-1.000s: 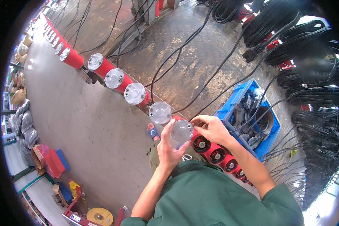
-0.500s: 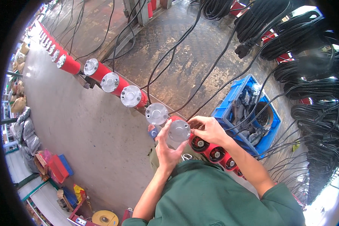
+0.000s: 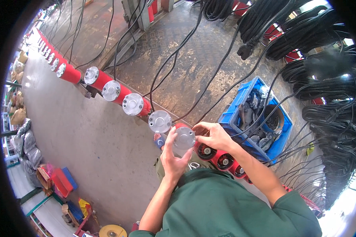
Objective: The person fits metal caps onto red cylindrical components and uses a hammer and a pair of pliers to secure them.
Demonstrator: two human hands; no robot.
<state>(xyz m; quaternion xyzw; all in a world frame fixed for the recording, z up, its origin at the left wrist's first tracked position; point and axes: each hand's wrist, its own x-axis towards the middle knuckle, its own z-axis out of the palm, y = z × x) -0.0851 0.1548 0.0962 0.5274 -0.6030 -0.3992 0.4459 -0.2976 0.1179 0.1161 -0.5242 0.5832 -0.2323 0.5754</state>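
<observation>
A clear round end cover (image 3: 184, 139) sits on the end of a red cylinder in front of me. My left hand (image 3: 173, 161) grips its left side, with thumb and fingers around the rim. At the cover's right edge, the fingers of my right hand (image 3: 216, 137) are bent together beside a screw spot; anything small between them is hidden. Just left of it, another cylinder carries a clear cover (image 3: 160, 121). To the right, below my right forearm, a red cylinder (image 3: 206, 151) shows a dark uncovered end with a metal shaft in the centre.
Several covered red cylinders (image 3: 133, 104) run in a row to the far left. A blue crate (image 3: 233, 117) of dark parts stands on the worn bench (image 3: 197, 75). Black cables trail across it, and coiled black cables (image 3: 332, 89) line the right side.
The whole view has shifted slightly, so the row and crate appear a little further left. Both hands stay at the same cover, with barely any change in grip.
</observation>
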